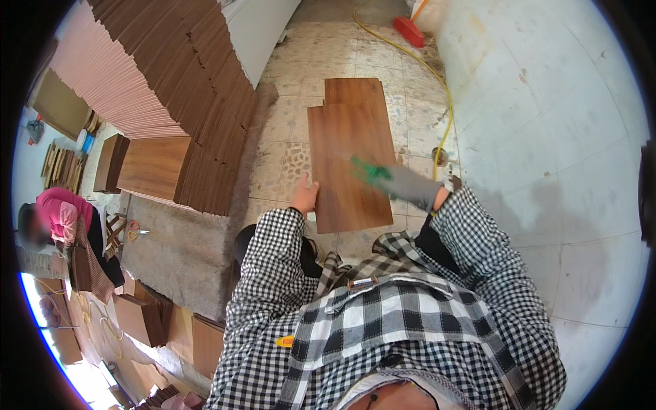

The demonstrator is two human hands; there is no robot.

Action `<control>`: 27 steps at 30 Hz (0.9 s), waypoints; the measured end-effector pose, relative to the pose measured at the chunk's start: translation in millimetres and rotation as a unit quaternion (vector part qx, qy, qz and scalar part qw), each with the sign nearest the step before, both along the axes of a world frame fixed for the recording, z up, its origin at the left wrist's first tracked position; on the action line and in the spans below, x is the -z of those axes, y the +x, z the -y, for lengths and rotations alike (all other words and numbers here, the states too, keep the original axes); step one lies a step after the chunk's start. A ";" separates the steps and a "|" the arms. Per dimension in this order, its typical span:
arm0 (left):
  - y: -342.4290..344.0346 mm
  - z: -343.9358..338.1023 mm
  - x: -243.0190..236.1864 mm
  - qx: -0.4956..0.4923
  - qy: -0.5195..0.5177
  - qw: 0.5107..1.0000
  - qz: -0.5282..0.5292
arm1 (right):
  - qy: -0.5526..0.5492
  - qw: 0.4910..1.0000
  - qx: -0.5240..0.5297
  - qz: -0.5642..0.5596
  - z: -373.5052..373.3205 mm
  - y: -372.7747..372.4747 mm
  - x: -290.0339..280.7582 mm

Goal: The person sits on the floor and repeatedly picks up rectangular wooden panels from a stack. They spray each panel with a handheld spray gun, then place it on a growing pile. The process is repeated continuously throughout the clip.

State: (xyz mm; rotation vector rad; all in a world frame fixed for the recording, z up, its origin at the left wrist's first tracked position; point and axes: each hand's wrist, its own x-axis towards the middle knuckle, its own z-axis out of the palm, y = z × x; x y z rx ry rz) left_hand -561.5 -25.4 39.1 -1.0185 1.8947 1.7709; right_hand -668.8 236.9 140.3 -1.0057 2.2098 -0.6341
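Two hands: both on one wooden board [350,160], seen from the head.
Left hand [305,195]: bare, grip closed on the board's left edge.
Right hand [383,176]: gloved, blurred, grip unclear.
Board: lying over tiled floor [287,116], ahead.
Stack of boards [184,82]: left.

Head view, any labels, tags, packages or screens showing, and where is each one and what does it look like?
Small yellow tag: on the checked shirt's left side, near the lower middle; a flat tab with red marks.
Small brown patch: on the shirt's chest, just below the wooden panel; a narrow rectangle.
No packages or screens.
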 end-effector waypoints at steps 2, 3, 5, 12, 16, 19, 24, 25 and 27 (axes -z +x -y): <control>-11.5 -5.2 30.2 -0.064 -0.052 0.995 -0.049 | 0.038 0.968 0.247 -0.009 -24.5 -28.2 19.4; -21.0 -12.5 32.1 -0.062 -0.069 0.995 -0.048 | 0.032 0.968 0.249 0.029 -47.5 -31.4 33.8; -23.4 -4.5 76.9 -0.131 -0.133 0.975 -0.120 | 0.024 0.989 0.131 0.069 -44.3 1.8 6.8; -27.7 -19.4 46.3 -0.209 -0.112 0.955 -0.179 | 0.022 0.973 0.203 0.105 -109.9 53.2 -28.6; -26.1 0.6 11.0 -0.278 0.045 0.944 -0.174 | -0.146 0.959 0.183 0.160 -140.6 72.5 -24.5; -4.8 55.9 18.0 -0.127 0.482 0.833 -0.239 | -0.240 0.900 0.340 0.134 -125.2 56.4 -24.8; 7.2 45.3 -61.9 -0.108 0.606 0.743 -0.261 | -0.236 0.951 -0.199 0.020 -29.3 115.8 -84.1; 8.8 52.5 -60.1 -0.104 0.585 0.761 -0.260 | -0.196 0.958 -0.206 0.032 -9.0 116.9 -88.9; 22.0 55.1 -41.1 -0.084 0.569 0.760 -0.302 | -0.114 0.967 -0.220 0.053 23.8 106.1 -95.7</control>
